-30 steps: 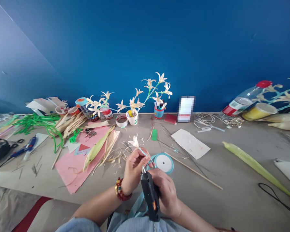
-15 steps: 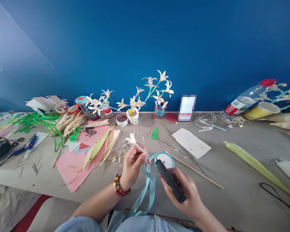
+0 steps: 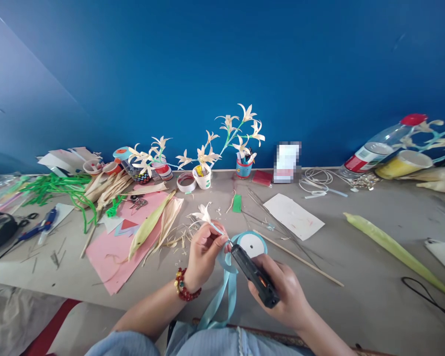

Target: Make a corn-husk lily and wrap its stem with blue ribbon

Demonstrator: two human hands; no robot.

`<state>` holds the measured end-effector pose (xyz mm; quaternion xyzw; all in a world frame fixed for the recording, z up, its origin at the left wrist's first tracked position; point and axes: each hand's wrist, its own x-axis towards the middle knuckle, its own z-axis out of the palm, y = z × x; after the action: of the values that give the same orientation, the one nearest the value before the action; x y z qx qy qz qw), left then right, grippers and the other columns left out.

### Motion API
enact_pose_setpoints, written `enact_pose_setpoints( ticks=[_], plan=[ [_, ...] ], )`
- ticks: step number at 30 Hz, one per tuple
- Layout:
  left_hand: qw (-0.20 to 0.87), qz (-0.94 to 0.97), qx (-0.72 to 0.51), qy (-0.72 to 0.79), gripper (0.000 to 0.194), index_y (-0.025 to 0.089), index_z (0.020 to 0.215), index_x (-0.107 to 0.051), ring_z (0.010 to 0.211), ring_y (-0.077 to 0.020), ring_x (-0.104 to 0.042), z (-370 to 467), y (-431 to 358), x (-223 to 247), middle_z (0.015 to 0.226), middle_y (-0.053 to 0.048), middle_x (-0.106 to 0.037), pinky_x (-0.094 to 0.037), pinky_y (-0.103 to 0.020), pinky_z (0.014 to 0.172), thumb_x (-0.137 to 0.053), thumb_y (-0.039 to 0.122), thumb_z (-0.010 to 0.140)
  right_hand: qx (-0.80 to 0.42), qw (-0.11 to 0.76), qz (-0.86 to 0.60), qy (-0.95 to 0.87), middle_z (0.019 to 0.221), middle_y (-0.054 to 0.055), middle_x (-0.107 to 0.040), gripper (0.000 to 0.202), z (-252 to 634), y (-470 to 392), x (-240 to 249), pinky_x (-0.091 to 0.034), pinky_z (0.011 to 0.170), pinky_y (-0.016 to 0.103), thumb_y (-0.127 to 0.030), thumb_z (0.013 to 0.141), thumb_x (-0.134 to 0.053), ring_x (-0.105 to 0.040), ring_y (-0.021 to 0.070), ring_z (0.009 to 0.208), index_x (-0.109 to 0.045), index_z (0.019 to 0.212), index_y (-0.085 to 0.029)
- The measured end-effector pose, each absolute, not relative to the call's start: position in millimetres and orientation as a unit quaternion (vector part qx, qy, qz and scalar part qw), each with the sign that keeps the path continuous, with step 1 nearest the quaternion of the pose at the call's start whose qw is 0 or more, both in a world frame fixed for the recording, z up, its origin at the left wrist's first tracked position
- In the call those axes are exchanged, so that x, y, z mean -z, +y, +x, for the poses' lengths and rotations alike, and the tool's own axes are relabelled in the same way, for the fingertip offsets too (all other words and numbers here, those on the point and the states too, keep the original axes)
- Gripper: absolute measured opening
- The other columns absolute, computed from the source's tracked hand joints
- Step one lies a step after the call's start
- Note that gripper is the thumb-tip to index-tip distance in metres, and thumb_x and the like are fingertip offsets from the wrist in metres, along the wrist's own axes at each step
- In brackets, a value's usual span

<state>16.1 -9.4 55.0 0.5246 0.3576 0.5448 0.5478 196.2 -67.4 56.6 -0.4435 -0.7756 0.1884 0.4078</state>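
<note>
My left hand (image 3: 206,252) is closed in a pinch on the stem of a small white husk flower (image 3: 203,213), whose petals stick out beyond the fingers. Light blue ribbon (image 3: 222,299) hangs from those fingertips down to my lap. In my right hand (image 3: 281,289) is a black hot glue gun (image 3: 255,274), gripped from the right side. Its nozzle points up and left and is at the ribbon beside my left fingertips; whether it touches cannot be made out. Just behind the gun lies a ribbon spool (image 3: 252,244) with a white face.
Pink paper (image 3: 111,257) and corn husks (image 3: 148,230) lie to the left, with a blue glue gun (image 3: 40,225) farther out. Cups of husk flowers (image 3: 203,179) stand along the wall. A wooden stick (image 3: 300,258), white card (image 3: 293,216), green husk (image 3: 388,247) and tilted bottle (image 3: 381,146) are to the right.
My right hand has moved the hot glue gun slightly left, bringing its nozzle up to the ribbon at my left fingertips. My left hand stays nearly in place.
</note>
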Motion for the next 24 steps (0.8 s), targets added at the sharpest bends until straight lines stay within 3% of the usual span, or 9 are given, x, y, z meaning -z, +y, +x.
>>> enact_pose_setpoints(
  ticks=[24],
  plan=[
    [0.542,0.531,-0.541,0.362,0.018,0.017,0.078,-0.055,0.061,-0.0093,-0.053,14.3,-10.3,-57.5,0.085,-0.001,-0.053,-0.048,-0.024,0.057,-0.063,0.03,0.087,-0.172,0.37,-0.443,-0.798,0.056,-0.005,-0.046,0.01,196.9,-65.8,-47.6,-0.029,0.046,0.027,-0.019,0.087,-0.044,-0.043,0.0154,0.043,-0.037,0.083,-0.025]
  ],
)
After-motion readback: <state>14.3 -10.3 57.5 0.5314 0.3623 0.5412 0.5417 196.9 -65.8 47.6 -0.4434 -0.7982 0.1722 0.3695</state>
